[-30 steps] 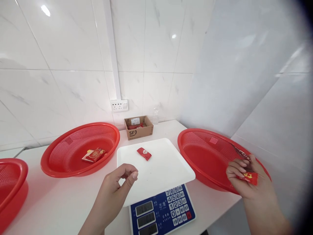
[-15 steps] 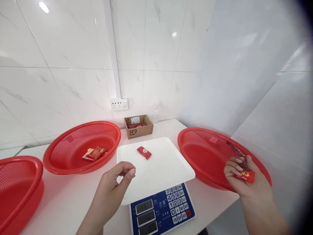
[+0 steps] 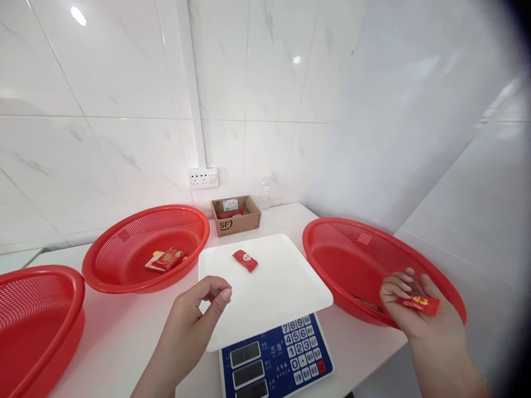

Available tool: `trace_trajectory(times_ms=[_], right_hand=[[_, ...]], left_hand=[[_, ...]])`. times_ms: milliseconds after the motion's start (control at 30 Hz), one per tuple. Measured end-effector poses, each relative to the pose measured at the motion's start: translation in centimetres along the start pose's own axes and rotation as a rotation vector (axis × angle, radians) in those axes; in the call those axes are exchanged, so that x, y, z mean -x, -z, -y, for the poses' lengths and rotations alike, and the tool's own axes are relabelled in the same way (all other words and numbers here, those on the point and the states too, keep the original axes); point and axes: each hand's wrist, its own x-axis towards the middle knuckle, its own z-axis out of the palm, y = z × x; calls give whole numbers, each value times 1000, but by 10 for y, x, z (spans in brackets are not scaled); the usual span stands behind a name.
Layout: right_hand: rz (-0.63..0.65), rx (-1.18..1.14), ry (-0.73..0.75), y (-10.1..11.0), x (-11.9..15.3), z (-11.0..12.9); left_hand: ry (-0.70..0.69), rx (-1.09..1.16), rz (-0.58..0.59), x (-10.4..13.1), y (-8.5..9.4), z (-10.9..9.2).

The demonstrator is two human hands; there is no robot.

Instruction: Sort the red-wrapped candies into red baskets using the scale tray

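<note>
My right hand (image 3: 418, 309) is over the near right side of the right red basket (image 3: 340, 265). It holds a small red packet (image 3: 421, 304) with yellow lettering against the palm. Beside that hand, low in the basket, lies a dark wrapped packet (image 3: 367, 303), partly hidden. My left hand (image 3: 199, 318) hovers at the left edge of the scale's white tray (image 3: 274, 293), thumb and forefinger pressed together, with nothing showing between them. A small red packet (image 3: 245, 260) with a white round mark rests on the far part of the tray.
A blue scale panel (image 3: 276, 356) with keys and displays faces me below the tray. Behind stands an open cardboard box (image 3: 240, 222) with red packets. To the left are a red basket (image 3: 112, 284) holding a few packets and another red basket (image 3: 62, 326). A clear bottle (image 3: 265, 196) stands by the wall.
The dark packet that was by my right fingers has dropped into the right basket. The red packet in that hand has turned slightly. My left hand has barely moved.
</note>
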Motion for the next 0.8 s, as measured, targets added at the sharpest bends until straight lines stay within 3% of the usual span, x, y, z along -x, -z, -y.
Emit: trace_trajectory(times_ms=[133, 267, 500, 733, 800], right_hand=[[-134, -96, -40, -1, -3, 2], [-180, -150, -21, -4, -3, 6], [25, -198, -158, -7, -3, 3], [-43, -16, -103, -6, -7, 1], [45, 58, -78, -6, -6, 2]], left_hand=[[-3, -19, 32, -2, 2, 3], [-10, -74, 91, -4, 4, 7], [-3, -62, 109, -3, 4, 8], [11, -58, 118, -3, 4, 9], [9, -71, 118, -4, 3, 9]])
